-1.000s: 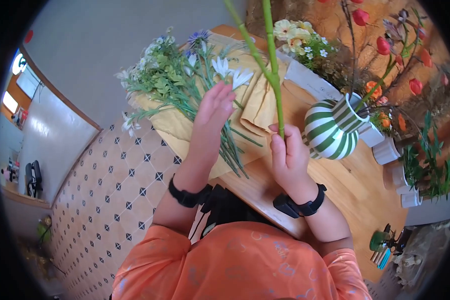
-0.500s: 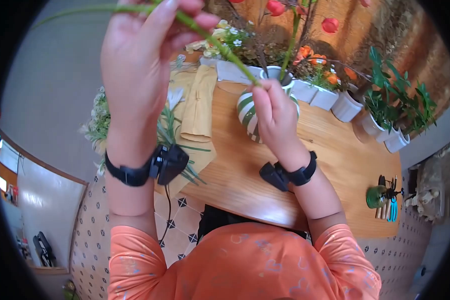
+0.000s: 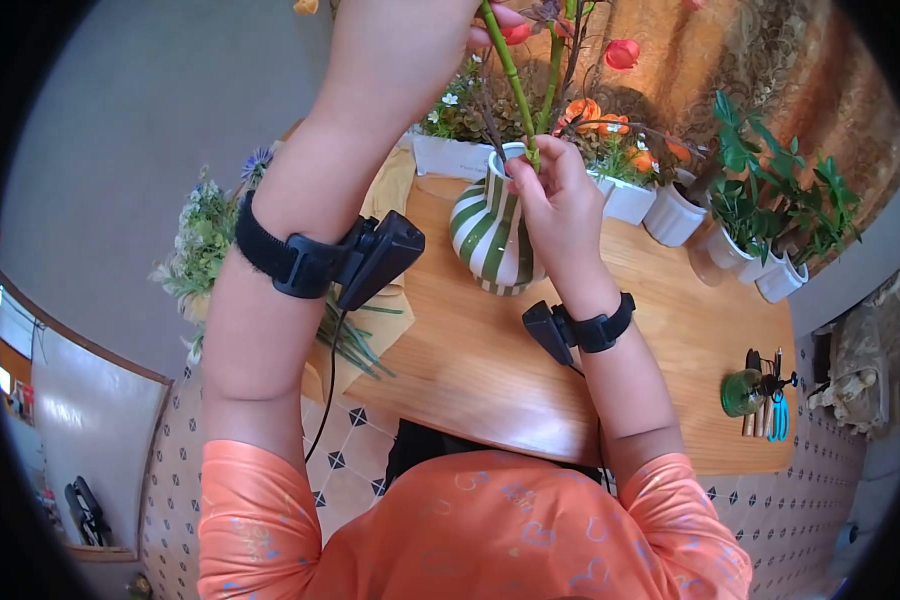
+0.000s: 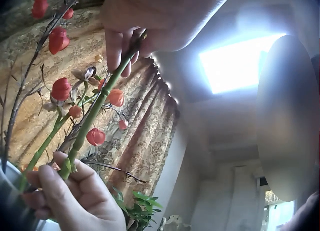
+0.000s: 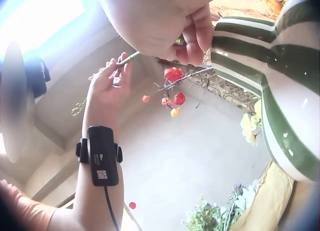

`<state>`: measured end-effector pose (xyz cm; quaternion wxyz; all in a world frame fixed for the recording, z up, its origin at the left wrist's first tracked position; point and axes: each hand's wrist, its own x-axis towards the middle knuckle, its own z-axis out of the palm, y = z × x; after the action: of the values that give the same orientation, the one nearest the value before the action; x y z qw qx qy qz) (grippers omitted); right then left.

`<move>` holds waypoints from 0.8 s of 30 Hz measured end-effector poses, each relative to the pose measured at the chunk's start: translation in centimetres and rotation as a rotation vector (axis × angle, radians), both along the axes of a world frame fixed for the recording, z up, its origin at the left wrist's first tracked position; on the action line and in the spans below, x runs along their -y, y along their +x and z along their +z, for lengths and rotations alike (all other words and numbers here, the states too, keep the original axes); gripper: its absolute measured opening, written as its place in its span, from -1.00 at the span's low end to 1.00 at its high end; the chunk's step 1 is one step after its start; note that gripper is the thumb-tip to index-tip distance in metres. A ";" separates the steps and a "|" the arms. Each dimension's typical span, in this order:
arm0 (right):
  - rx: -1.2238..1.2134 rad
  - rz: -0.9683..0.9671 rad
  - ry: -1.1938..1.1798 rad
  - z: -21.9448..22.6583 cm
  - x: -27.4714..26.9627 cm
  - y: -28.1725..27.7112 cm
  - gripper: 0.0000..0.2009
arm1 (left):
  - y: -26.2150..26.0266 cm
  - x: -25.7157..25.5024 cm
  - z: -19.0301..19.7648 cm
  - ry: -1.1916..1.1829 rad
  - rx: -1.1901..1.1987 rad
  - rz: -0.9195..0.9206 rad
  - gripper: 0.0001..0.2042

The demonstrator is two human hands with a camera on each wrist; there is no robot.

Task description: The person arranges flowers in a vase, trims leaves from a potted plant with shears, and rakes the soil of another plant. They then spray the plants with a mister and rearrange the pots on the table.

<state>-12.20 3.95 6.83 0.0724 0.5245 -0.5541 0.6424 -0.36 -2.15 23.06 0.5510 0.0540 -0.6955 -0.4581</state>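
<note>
A thick green flower stem [image 3: 511, 75] slants down to the mouth of the green-and-white striped vase [image 3: 495, 240]. My right hand [image 3: 565, 205] pinches its lower end between thumb and fingers, right by the vase's rim. Higher up, my left hand [image 3: 410, 45] holds the same stem; its fingers [image 4: 114, 51] curl around it in the left wrist view. Branches with red lantern-like blossoms [image 4: 61, 88] and another green stem [image 4: 47, 141] stand in the vase. In the right wrist view the left hand [image 5: 112, 81] is raised beyond the right one.
White and blue cut flowers [image 3: 205, 235] lie on brown wrapping paper [image 3: 395, 315] at the table's left. White planters [image 3: 625, 198] and pots [image 3: 673, 215] with plants line the back. A green glass bottle [image 3: 740, 392] and blue-handled scissors [image 3: 778, 418] are at the right.
My left hand has risen from beside the cut flowers to grasp the stem, then moved right. The stem's lower end has come over to the vase's mouth in my right hand.
</note>
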 end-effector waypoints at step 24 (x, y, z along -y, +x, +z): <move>-0.368 -0.055 -0.330 0.8 -2.2 -0.4 -0.84 | 0.8 -0.6 -0.2 0.012 0.033 0.128 -0.88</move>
<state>-12.58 6.12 7.65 0.2743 0.5982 -0.4334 0.6158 0.44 -1.54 22.89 0.5672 0.1091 -0.6970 -0.4250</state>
